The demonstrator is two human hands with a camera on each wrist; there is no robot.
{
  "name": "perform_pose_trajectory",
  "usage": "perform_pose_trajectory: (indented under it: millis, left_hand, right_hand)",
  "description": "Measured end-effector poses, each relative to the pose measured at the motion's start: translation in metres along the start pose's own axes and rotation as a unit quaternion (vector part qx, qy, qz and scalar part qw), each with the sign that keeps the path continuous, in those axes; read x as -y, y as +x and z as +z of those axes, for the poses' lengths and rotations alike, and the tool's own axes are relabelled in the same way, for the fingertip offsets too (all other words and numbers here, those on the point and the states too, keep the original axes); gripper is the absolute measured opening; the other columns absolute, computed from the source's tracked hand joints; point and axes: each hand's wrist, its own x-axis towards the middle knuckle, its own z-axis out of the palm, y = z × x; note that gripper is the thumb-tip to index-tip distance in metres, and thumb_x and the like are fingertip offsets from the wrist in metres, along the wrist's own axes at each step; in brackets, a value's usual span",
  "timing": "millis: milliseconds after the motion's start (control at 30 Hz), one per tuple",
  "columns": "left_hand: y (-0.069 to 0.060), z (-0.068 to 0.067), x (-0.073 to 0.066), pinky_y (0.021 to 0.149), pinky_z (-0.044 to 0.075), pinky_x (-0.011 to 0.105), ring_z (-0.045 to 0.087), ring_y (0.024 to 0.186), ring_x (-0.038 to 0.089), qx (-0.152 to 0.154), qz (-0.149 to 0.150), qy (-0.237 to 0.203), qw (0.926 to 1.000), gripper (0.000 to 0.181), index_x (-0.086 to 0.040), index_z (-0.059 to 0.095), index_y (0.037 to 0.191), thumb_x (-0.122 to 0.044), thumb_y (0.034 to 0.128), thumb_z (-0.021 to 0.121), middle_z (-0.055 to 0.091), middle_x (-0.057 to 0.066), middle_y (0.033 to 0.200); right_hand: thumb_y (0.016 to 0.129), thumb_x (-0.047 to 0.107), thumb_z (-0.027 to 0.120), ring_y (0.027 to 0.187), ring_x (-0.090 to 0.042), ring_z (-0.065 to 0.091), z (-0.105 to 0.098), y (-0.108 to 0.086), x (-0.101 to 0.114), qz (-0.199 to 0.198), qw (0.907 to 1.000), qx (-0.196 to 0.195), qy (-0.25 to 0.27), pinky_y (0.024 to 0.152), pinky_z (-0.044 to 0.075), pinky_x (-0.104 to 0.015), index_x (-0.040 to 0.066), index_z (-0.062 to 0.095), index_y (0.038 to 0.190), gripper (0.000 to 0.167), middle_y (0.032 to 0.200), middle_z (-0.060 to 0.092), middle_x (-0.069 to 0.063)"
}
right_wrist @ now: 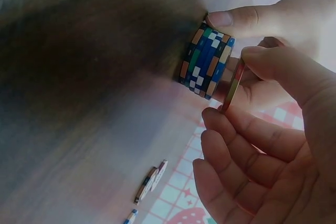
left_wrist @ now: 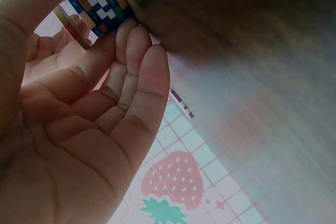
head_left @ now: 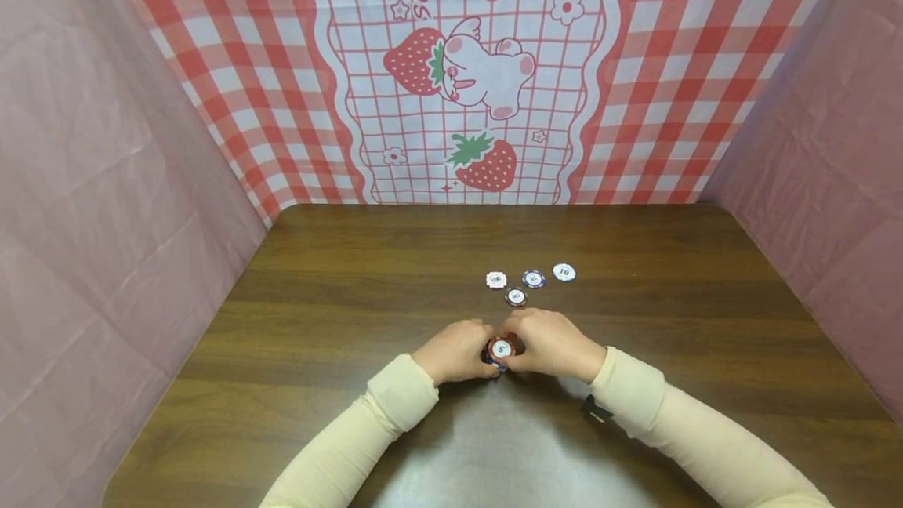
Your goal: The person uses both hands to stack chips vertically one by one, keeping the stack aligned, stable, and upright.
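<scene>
A short stack of poker chips, with blue, green, orange and white edges, stands on the wooden table. My left hand holds this stack between thumb and fingers at its sides. Just above the stack, my right hand pinches a single reddish-orange poker chip marked 5 between thumb and fingertip. In the right wrist view that chip is slightly tilted, with a small gap between it and the stack's top. The right hand's other fingers are spread and loosely bent.
Beyond the hands lie loose chips: a pale one, a blue-edged one, a white-and-blue one and a dark-edged one. A strawberry-print cloth hangs behind the wooden table. Pink curtains flank it.
</scene>
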Motion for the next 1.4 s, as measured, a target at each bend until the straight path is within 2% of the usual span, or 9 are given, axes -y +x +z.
perform_pose_trajectory:
  millis: [200,533,867,1400]
  left_hand:
    - [0.0002,0.0000,0.0005,0.064,0.045,0.026,0.053,0.069,0.009,0.003,-0.004,-0.005,1.0000,0.026,-0.015,0.061,0.081,-0.034,0.0736,0.079,0.060,-0.005,0.076]
    - [-0.0001,0.0000,-0.0002,0.067,0.048,0.030,0.058,0.072,0.013,-0.003,0.001,-0.002,1.0000,0.028,-0.015,0.062,0.082,-0.034,0.0717,0.080,0.063,-0.004,0.077]
    - [0.0000,-0.0004,-0.0003,0.068,0.049,0.029,0.058,0.072,0.013,-0.001,-0.001,-0.007,1.0000,0.028,-0.015,0.063,0.083,-0.034,0.0718,0.080,0.064,-0.004,0.079]
    - [-0.0002,-0.0006,-0.0007,0.067,0.048,0.029,0.058,0.071,0.013,0.000,-0.004,-0.005,1.0000,0.028,-0.015,0.062,0.082,-0.034,0.0720,0.080,0.063,-0.004,0.077]
  right_hand:
    - [0.070,0.031,0.077,0.069,-0.006,0.052,0.0005,0.0006,0.0021,-0.003,1.0000,0.008,0.004,0.059,0.045,-0.026,0.021,0.070,0.085,0.019,0.077,0.060,0.010]
    - [0.068,0.030,0.078,0.068,-0.007,0.054,0.0012,0.0006,0.0039,-0.004,0.9999,0.014,-0.003,0.057,0.045,-0.028,0.020,0.071,0.087,0.023,0.076,0.060,0.009]
    - [0.069,0.030,0.079,0.065,-0.006,0.051,0.0016,0.0010,0.0029,-0.005,0.9999,0.013,-0.001,0.055,0.043,-0.027,0.019,0.071,0.086,0.022,0.075,0.059,0.010]
    - [0.071,0.031,0.079,0.069,-0.006,0.055,-0.0003,0.0007,0.0022,0.006,0.9998,0.017,0.007,0.058,0.046,-0.027,0.019,0.072,0.090,0.023,0.080,0.064,0.009]
